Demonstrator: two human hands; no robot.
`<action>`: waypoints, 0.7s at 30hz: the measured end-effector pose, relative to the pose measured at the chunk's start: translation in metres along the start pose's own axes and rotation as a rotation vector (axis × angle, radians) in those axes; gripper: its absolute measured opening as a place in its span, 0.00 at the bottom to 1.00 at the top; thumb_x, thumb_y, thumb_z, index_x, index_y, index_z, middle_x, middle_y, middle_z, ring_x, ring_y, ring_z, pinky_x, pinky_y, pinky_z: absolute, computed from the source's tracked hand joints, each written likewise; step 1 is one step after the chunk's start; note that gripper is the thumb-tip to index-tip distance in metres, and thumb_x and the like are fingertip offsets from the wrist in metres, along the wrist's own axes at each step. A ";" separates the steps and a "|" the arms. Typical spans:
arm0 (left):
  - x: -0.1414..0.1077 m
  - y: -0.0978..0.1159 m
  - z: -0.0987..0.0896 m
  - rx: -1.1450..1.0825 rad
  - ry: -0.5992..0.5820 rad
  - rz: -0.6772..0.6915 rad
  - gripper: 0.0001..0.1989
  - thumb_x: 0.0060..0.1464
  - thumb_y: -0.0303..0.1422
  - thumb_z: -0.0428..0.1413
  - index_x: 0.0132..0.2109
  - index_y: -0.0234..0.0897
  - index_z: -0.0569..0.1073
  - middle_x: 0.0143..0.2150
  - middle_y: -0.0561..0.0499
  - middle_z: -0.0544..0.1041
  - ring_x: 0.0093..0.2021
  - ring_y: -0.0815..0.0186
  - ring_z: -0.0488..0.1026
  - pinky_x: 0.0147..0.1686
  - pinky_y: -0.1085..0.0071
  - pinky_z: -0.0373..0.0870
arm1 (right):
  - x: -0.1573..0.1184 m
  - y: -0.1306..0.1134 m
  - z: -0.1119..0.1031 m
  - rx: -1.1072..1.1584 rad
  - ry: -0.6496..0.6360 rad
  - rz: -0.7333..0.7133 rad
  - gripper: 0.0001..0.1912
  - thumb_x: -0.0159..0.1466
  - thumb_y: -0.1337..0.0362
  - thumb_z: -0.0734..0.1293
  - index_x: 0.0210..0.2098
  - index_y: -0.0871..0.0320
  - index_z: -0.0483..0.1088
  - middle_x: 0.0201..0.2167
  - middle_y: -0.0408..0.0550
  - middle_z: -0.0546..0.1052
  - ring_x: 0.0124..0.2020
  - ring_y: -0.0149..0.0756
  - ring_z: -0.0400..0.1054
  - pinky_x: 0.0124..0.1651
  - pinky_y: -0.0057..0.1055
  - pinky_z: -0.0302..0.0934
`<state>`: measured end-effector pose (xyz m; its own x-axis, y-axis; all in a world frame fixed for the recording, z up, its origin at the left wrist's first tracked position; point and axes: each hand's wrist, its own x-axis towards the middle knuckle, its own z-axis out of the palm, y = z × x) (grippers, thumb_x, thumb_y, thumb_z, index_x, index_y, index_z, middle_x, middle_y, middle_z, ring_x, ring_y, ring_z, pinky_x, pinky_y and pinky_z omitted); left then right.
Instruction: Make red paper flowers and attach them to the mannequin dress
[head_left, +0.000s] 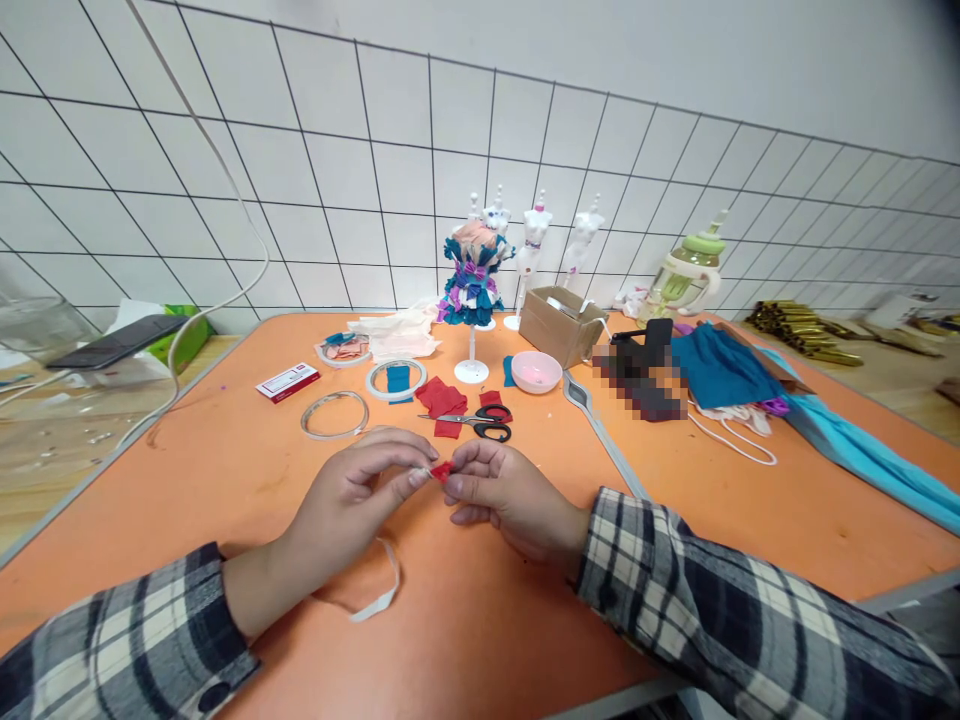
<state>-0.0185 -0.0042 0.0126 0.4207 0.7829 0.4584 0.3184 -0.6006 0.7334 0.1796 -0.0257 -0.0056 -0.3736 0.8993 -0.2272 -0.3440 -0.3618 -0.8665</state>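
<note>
A small red fabric scrap (442, 473) was pinched between the fingertips of the left hand (367, 483), at its nine o'clock, and the right hand (510, 490), at three; its long axis could not be told. Black-handled scissors (466, 420) were seen at one.

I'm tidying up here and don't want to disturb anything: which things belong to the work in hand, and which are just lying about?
Likely in use:
- red fabric piece between left hand and right hand
- black-handled scissors
- red fabric scraps

Probably just lying about:
- smartphone
- green-lidded bottle
</note>
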 end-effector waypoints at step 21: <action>0.003 -0.006 -0.005 0.103 -0.657 0.182 0.11 0.62 0.33 0.53 0.40 0.47 0.81 0.36 0.47 0.80 0.42 0.60 0.74 0.51 0.62 0.65 | 0.001 -0.011 -0.020 -1.160 -0.292 -0.659 0.07 0.59 0.69 0.73 0.37 0.56 0.75 0.32 0.42 0.80 0.35 0.32 0.72 0.41 0.26 0.62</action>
<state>-0.0233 0.0027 0.0123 0.8926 0.4265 0.1462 0.2595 -0.7511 0.6070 0.2006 -0.0154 -0.0051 -0.6395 0.6868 0.3455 0.3322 0.6521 -0.6814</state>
